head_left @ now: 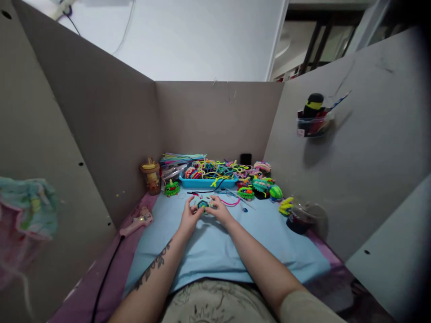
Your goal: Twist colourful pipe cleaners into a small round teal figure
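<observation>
Over the middle of the blue cloth (215, 255), a small round teal pipe-cleaner piece (203, 204) with a dark centre is held between both hands. My left hand (189, 214) pinches it from the left, fingers curled. From the right, my right hand (218, 210) grips its edge with thumb and fingers. Its finer details are too small to make out. Just beyond the hands lie a pink pipe cleaner (232, 203), a dark pipe cleaner (202, 193) and what look like scissors (240, 195).
A blue tray (208, 183) heaped with colourful pipe cleaners stands at the back. Finished fuzzy figures surround it, including a green one (172, 188). A lidded cup (151, 176) and pink power strip (138, 223) are left; a dark-based container (299, 219) is right. Grey panels enclose three sides.
</observation>
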{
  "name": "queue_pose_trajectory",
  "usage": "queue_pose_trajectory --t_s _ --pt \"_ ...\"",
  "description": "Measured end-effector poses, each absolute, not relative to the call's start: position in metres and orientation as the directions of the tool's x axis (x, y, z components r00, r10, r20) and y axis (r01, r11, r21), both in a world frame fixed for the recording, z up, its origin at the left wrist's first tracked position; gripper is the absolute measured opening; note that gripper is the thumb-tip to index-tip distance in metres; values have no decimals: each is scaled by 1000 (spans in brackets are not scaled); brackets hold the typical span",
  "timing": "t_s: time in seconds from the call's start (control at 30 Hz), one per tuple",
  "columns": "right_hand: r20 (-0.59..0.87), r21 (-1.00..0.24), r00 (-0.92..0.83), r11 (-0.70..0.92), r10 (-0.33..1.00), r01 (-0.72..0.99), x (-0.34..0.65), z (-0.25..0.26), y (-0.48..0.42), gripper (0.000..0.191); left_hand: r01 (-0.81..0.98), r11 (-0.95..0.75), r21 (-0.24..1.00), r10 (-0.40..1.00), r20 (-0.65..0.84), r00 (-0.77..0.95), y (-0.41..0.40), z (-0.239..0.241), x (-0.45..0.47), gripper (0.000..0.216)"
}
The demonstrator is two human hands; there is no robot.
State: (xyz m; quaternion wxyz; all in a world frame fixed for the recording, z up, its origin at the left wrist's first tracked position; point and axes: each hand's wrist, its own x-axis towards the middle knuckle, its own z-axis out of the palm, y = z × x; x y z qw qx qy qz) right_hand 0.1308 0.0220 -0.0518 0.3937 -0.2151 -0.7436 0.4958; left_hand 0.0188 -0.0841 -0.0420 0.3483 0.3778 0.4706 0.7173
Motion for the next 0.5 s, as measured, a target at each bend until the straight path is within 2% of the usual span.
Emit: queue_pose_trajectory --t_s 0.1,0.23,0.33,0.5 --pt "361 -909 -631 409 686 -76 131 -47 18 34 -46 -319 947 848 263 -460 -87 -41 20 68" --pt "365 -912 -596 402 715 -77 134 -36 11 29 -145 -258 955 849 153 -505 -91 -39 19 62" --pt "259 -961 -622 261 739 -91 137 -32 8 29 -186 -192 964 898 96 -429 -95 -37 20 61" --pt "90 -988 -634 -10 768 -152 141 -33 7 26 -147 -94 985 927 33 -373 -103 -30 19 67"
